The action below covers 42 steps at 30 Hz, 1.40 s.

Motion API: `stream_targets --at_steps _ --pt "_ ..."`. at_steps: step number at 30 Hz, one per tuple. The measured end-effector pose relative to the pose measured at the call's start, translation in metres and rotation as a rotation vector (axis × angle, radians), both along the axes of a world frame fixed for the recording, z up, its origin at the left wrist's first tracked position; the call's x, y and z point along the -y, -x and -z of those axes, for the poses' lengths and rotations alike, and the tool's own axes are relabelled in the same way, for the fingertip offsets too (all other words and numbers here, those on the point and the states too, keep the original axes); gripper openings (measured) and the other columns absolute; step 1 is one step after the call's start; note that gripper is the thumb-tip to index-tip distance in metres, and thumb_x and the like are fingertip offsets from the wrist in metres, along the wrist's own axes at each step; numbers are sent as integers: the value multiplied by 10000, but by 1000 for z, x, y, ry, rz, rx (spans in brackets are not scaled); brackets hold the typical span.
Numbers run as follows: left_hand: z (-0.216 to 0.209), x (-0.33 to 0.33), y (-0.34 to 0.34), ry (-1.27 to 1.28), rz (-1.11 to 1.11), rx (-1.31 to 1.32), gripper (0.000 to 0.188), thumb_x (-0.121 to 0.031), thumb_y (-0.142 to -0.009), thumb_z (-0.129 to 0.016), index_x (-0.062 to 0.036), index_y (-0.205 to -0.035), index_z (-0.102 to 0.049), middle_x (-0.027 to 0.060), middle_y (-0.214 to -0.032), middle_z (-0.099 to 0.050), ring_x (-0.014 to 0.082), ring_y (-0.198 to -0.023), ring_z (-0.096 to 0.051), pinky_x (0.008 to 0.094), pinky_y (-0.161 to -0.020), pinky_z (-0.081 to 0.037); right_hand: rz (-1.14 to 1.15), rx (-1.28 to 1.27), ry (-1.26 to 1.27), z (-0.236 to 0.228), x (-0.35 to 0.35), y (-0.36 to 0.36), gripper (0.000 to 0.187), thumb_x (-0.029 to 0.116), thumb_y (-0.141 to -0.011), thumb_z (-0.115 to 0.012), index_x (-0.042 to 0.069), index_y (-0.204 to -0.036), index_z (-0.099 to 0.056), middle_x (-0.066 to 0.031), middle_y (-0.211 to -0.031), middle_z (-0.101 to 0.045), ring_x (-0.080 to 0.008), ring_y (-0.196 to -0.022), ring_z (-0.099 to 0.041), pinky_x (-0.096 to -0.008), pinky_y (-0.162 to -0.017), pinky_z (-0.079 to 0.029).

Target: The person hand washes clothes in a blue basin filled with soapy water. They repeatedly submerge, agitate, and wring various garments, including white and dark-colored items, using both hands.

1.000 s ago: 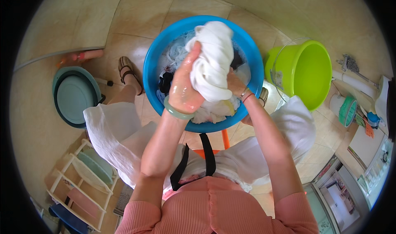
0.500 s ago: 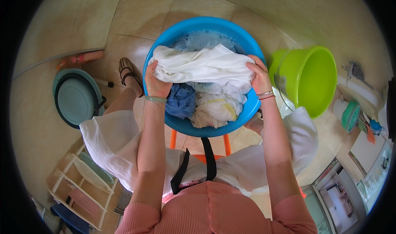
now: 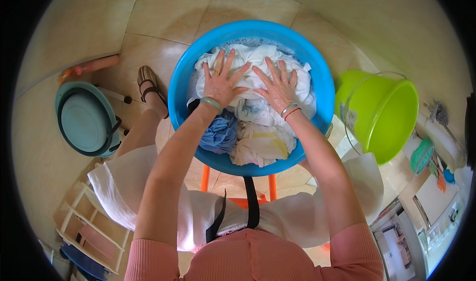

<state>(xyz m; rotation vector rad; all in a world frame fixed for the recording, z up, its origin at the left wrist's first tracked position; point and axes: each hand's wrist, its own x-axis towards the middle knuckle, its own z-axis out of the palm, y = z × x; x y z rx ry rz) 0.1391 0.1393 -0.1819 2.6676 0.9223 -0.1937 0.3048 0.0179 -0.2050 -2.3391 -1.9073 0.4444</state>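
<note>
A round blue basin (image 3: 325, 100) stands between my knees with wet laundry and suds in it. My left hand (image 3: 221, 84) lies spread, palm down, on a white garment (image 3: 255, 56) across the far half of the basin. Beside it, my right hand (image 3: 277, 86) presses on the same garment, fingers fanned out. Nearer to me, a crumpled blue cloth (image 3: 219, 133) sits below my left wrist. A cream garment with a yellow patch (image 3: 260, 143) lies to its right.
A lime green bucket (image 3: 382, 112) with a wire handle stands right of the basin. At left are stacked grey-green basins (image 3: 85, 120) and a white rack (image 3: 91, 226). An orange stool leg (image 3: 272, 187) shows under the basin. Brushes (image 3: 421, 154) hang at right.
Both hands have lowered the white garment from above the basin into it. They have let go of its ends and now lie spread on top, closer together.
</note>
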Motion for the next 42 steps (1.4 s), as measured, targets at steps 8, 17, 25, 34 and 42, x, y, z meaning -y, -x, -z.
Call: stream_targets --at_steps 8,17,25,34,42 --pt "43 -15 -16 38 105 -116 474 -443 -923 -486 -365 -1385 -415 41 -1544 -202 293 -1378 -268 638 -1073 -183 109 -150 318 53 -33 -6 435 298 -861 -591 200 -1273 -492 -164 -1264 -483 -371 -1157 -454 -548 -1014 -318" --pt "96 -46 -49 317 109 -269 478 -244 -871 -558 -308 -1339 -489 124 -1436 -377 315 -1309 -377 562 -1049 -281 114 -132 -35 100 -30 -19 473 254 -807 -618 51 -1223 -515 -212 -1208 -540 -383 -1127 -507 -506 -995 -355" --pt "-3 19 -34 563 -757 761 456 -374 -871 -624 -186 -1280 -551 108 -1370 -444 267 -1267 -409 449 -1032 -322 321 -488 -324 -24 -45 -10 310 97 -716 -656 76 -1025 -634 -129 -971 -632 -356 -961 -539 -448 -845 -421" --pt "-20 18 -21 1879 -1089 1087 919 -301 -870 -672 -188 -1507 -20 159 -1358 -414 282 -1120 -536 395 -903 -476 -202 -995 -314 -170 -2 64 459 3 -687 -639 126 -1126 -582 -101 -956 -495 -297 -872 -492 -416 -764 -398" --pt "7 58 -43 2409 -1051 1239 434 -566 -889 -526 -192 -1108 -553 -20 -774 -564 115 -660 -534 265 -563 -459 58 -409 -548 -151 -19 95 331 328 -670 -761 251 -973 -653 14 -843 -479 -196 -741 -501 -356 -650 -363"
